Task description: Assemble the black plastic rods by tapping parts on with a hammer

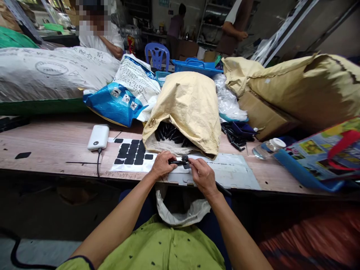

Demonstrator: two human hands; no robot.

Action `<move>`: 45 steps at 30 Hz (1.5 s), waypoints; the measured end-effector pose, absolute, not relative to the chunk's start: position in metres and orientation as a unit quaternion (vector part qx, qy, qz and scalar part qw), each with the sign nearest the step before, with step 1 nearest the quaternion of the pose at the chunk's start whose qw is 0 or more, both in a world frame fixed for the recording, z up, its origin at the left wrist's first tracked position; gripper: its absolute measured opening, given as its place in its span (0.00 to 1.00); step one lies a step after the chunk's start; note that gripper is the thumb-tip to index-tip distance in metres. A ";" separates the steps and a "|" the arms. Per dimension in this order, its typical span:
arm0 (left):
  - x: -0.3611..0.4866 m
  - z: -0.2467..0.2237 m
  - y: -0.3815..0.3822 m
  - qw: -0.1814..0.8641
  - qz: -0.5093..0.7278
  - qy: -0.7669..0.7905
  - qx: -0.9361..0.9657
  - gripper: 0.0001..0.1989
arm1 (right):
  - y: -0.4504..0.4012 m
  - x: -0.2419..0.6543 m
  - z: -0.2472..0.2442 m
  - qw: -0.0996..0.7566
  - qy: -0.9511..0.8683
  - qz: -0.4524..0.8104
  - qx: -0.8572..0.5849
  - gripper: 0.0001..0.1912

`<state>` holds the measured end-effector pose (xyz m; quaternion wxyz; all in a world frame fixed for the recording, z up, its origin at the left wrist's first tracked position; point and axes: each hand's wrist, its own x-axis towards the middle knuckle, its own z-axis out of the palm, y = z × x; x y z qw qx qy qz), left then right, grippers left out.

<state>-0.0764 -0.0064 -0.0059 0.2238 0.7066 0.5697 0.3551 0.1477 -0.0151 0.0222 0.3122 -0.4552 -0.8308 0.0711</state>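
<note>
My left hand (163,165) is closed around a slim black part (176,162) with a rounded end, held just above the table edge in front of the open sack. My right hand (203,174) pinches a small dark patch (186,166) beside the rounded end of that part. To the left of my left hand lies a white sheet (111,168) bearing rows of black rounded patches (132,152). A tan woven sack (191,101) lies with its mouth towards me, and several black parts (170,134) show inside.
A white power bank (98,137) with a black cable stands left of the sheet. More black parts (233,137), a clear jar (268,148) and a blue tray (306,180) holding a bag are on the right. Large sacks (56,75) line the back; people are beyond.
</note>
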 end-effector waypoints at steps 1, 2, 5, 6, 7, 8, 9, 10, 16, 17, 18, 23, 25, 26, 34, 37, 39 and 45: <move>-0.076 -0.005 -0.007 0.224 0.353 0.570 0.707 0.07 | -0.011 0.151 0.021 0.317 -0.826 0.062 -0.462 0.16; -0.076 -0.005 -0.007 0.223 0.350 0.572 0.707 0.07 | -0.006 0.155 0.020 0.318 -0.823 0.053 -0.468 0.16; -0.076 -0.002 -0.007 0.221 0.340 0.578 0.708 0.07 | 0.010 0.168 0.014 0.298 -0.826 0.031 -0.477 0.15; -0.076 -0.002 -0.008 0.221 0.338 0.580 0.708 0.07 | 0.014 0.172 0.011 0.288 -0.828 0.025 -0.480 0.15; -0.075 -0.001 -0.008 0.221 0.337 0.580 0.708 0.08 | 0.018 0.175 0.007 0.279 -0.830 0.017 -0.483 0.14; -0.075 -0.001 -0.008 0.220 0.337 0.580 0.708 0.08 | 0.020 0.177 0.004 0.272 -0.830 0.007 -0.487 0.13; -0.075 0.000 -0.008 0.218 0.337 0.580 0.709 0.08 | 0.022 0.179 0.002 0.267 -0.829 -0.003 -0.491 0.13; -0.075 0.000 -0.008 0.216 0.336 0.580 0.710 0.08 | 0.023 0.180 -0.001 0.264 -0.828 -0.014 -0.494 0.13; -0.074 0.001 -0.009 0.203 0.317 0.587 0.717 0.09 | 0.019 0.177 -0.003 0.251 -0.821 -0.040 -0.511 0.13; -0.074 0.001 -0.010 0.201 0.312 0.588 0.718 0.09 | 0.019 0.176 -0.002 0.249 -0.821 -0.039 -0.512 0.13; -0.074 0.001 -0.010 0.199 0.309 0.590 0.719 0.09 | 0.018 0.176 -0.002 0.247 -0.822 -0.038 -0.512 0.13; -0.074 -0.001 -0.009 0.195 0.300 0.591 0.723 0.08 | 0.020 0.179 -0.003 0.242 -0.820 -0.039 -0.517 0.12; -0.075 0.001 -0.008 0.196 0.302 0.589 0.724 0.07 | 0.021 0.179 -0.003 0.239 -0.820 -0.040 -0.519 0.11; -0.075 0.003 -0.009 0.199 0.308 0.583 0.725 0.07 | 0.022 0.180 -0.004 0.239 -0.820 -0.037 -0.518 0.11; -0.053 0.041 -0.083 0.418 0.253 0.407 0.772 0.11 | 0.024 0.180 -0.006 0.242 -0.821 -0.018 -0.518 0.12; -0.038 0.024 -0.113 0.400 0.111 0.451 0.790 0.10 | 0.023 0.180 -0.006 0.248 -0.819 -0.014 -0.518 0.12; -0.030 0.003 -0.122 0.341 0.029 0.526 0.778 0.12 | 0.023 0.180 -0.005 0.250 -0.818 -0.011 -0.518 0.12; -0.021 -0.035 -0.116 0.270 -0.090 0.614 0.737 0.14 | 0.022 0.179 -0.003 0.251 -0.816 -0.010 -0.521 0.11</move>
